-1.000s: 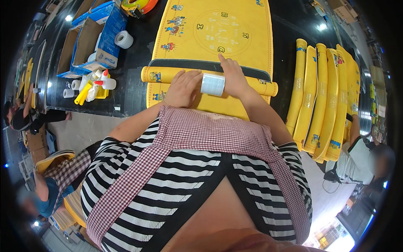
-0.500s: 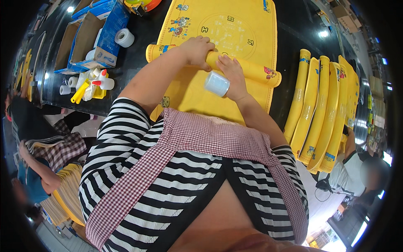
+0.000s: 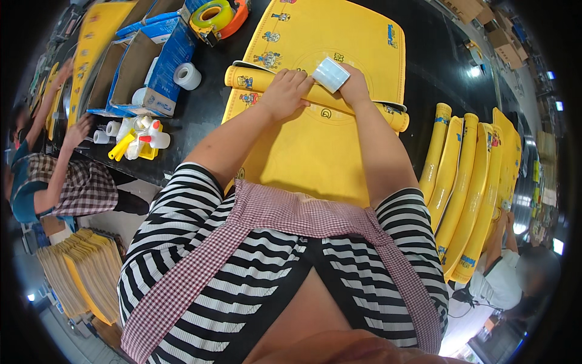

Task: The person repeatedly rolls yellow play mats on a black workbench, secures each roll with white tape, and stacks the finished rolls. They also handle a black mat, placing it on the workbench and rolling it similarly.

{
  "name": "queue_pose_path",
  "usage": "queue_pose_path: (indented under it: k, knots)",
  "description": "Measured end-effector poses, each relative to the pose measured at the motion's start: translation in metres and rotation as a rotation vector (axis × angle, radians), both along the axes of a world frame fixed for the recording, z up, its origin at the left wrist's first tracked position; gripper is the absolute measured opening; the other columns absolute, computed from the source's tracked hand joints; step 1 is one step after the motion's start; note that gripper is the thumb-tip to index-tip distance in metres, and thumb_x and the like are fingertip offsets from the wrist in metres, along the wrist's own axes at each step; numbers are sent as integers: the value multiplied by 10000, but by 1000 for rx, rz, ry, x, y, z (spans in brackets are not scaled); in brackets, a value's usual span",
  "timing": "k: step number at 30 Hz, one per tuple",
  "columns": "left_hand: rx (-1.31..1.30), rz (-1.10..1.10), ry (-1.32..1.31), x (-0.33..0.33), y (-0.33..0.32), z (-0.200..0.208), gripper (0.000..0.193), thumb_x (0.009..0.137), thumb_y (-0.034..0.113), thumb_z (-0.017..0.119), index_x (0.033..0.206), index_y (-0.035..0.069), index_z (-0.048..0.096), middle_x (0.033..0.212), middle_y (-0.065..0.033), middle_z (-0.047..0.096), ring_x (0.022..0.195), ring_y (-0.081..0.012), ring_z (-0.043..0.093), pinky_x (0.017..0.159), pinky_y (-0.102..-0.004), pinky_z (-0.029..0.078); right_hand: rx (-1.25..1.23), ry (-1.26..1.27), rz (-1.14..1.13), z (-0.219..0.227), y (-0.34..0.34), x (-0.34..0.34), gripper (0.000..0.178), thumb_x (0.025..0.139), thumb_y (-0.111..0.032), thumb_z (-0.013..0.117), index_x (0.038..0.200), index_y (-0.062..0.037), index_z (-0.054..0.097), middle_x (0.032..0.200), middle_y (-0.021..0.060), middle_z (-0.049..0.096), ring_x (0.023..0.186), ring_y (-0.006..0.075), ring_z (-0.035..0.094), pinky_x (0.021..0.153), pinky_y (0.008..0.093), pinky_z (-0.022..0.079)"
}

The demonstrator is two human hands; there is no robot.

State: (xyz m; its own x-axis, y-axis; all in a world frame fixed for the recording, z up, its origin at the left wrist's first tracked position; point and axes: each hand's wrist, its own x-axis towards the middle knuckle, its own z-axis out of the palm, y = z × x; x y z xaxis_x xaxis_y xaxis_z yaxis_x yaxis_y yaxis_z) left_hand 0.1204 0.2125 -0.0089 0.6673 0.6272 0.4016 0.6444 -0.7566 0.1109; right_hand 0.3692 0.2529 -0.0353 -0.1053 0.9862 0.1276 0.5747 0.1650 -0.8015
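Note:
A yellow printed mat [image 3: 339,33] lies in front of me, with a rolled-up part [image 3: 242,77] running across it from left to right. My left hand [image 3: 284,94] rests on the left half of this roll, its fingers curved over it. In my right hand [image 3: 356,86] is a small roll of clear stretch film [image 3: 331,74], held just above the far side of the mat roll. The fingers of the right hand are partly hidden behind the film. Flat yellow mat extends on both the near and far sides of the roll.
Several rolled yellow mats [image 3: 464,176] lie side by side at right. On the black table [image 3: 209,115] at left stand blue cartons [image 3: 163,67], a white film roll [image 3: 187,76], small bottles [image 3: 159,139] and a tape dispenser [image 3: 233,21]. Co-workers are at both sides.
My right hand has moved from the near side of the mat roll to its far side, carrying the film roll. My left hand stays on the mat roll. The view has shifted slightly.

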Motion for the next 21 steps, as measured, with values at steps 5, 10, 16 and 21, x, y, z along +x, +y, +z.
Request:
queue_pose_path:
  k: [5, 10, 16, 21]
  knots:
    - [-52, -105, -27, -8, 14, 3, 595, 847, 391, 785, 1326, 102, 582, 1153, -96, 632, 1140, -310, 602, 1023, -456, 425, 215, -145, 137, 39, -45, -11, 259, 950, -160, 665, 1184, -65, 723, 975, 69, 723, 818, 207, 704, 707, 323, 569]
    - [-397, -54, 70, -13, -31, 24, 570, 847, 360, 794, 1320, 96, 617, 1134, -143, 657, 1104, -367, 629, 960, -474, 482, 54, -543, 359, 81, -147, -39, 426, 826, -312, 753, 1165, -62, 690, 1237, 166, 694, 1188, 356, 645, 1008, 448, 526]
    - [-526, 21, 69, -19, -52, 22, 506, 868, 329, 780, 1302, 93, 674, 1105, -165, 663, 1064, -400, 642, 923, -487, 520, 410, -333, 324, 31, -236, -30, 527, 879, -349, 707, 1309, -47, 669, 1442, 187, 626, 1363, 401, 566, 1161, 567, 407]
    - [-48, 212, -44, -13, 23, 20, 396, 874, 356, 769, 1194, 124, 745, 1167, -116, 647, 1089, -331, 641, 947, -467, 516, 449, -339, 328, 32, -155, -30, 598, 844, -308, 745, 1367, -39, 638, 1468, 179, 609, 1388, 362, 556, 1191, 533, 383]
